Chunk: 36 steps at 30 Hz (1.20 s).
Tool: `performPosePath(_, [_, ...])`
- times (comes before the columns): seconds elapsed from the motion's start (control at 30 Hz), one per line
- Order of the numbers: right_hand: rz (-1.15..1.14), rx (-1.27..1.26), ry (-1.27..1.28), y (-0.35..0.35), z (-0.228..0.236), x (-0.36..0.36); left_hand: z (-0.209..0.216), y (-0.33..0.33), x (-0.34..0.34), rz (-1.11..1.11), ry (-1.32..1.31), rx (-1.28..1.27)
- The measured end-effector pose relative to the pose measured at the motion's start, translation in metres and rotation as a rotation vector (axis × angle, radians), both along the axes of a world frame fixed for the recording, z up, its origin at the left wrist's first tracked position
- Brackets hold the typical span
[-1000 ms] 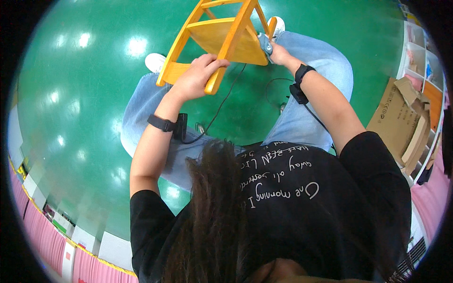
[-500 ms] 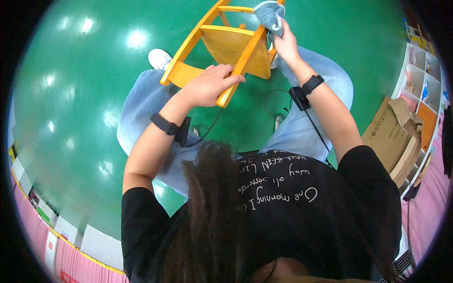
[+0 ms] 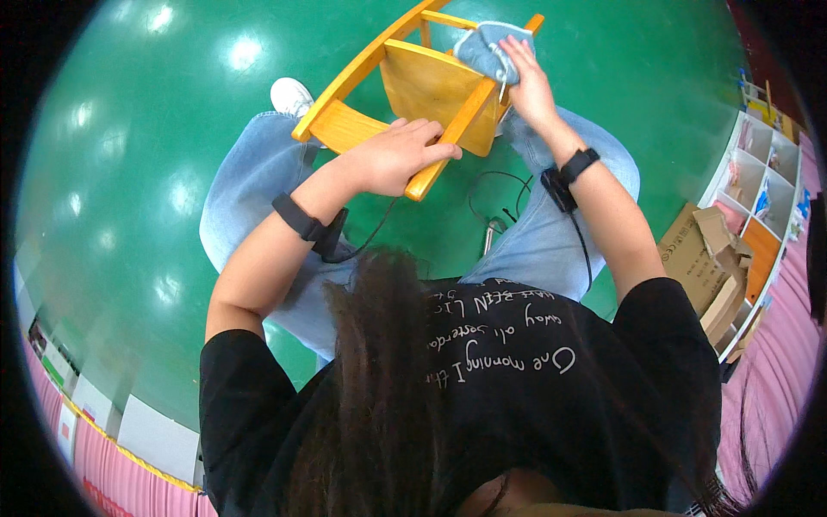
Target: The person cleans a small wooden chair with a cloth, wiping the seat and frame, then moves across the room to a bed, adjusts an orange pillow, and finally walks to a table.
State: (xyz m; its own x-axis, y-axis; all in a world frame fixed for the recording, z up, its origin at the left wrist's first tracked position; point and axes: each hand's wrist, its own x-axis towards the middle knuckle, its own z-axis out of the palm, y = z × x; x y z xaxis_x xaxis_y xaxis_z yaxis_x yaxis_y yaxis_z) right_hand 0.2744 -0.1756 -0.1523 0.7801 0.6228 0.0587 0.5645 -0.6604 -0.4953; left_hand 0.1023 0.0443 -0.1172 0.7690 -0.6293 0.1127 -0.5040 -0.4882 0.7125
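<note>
A small yellow wooden chair (image 3: 428, 89) is tipped over on the floor between my knees. My left hand (image 3: 402, 156) is wrapped over the near end of the chair, with its thumb lying on one side rail. On that same rail, farther from me, lies a light blue cloth (image 3: 488, 53), loosely bunched and edged in white. My right hand (image 3: 529, 84) grips the cloth and presses it to the wood, its fingers lying over the cloth. The underside of the cloth is hidden.
Green glossy floor (image 3: 172, 172) surrounds the chair. Black cables run from the wrist bands near my legs. At the right stand an open cardboard box (image 3: 699, 269) and a white compartment shelf (image 3: 751, 172). A pink curtain (image 3: 129, 461) hangs at the lower left.
My right hand has slid the cloth nearer along the rail, and the cloth now spreads flatter beneath its fingers. The chair has shifted slightly right, with my left hand still on it.
</note>
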Motion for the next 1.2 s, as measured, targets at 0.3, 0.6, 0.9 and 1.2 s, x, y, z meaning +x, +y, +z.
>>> performPosePath(0.3, [-0.159,-0.277,-0.037,-0.048,-0.068,0.128,0.002,-0.002,0.002,-0.042,0.054,0.013])
performPosePath(0.6, [-0.148,-0.367,0.052,-0.041,-0.052,0.11,-0.004,0.001,-0.004,-0.066,0.062,0.044])
performPosePath(0.9, [-0.205,-0.332,0.12,-0.01,-0.004,0.034,-0.007,-0.001,-0.005,-0.059,0.042,0.044])
performPosePath(1.2, [-0.024,0.013,0.129,0.017,0.031,-0.046,-0.006,-0.002,-0.001,0.007,0.039,-0.027])
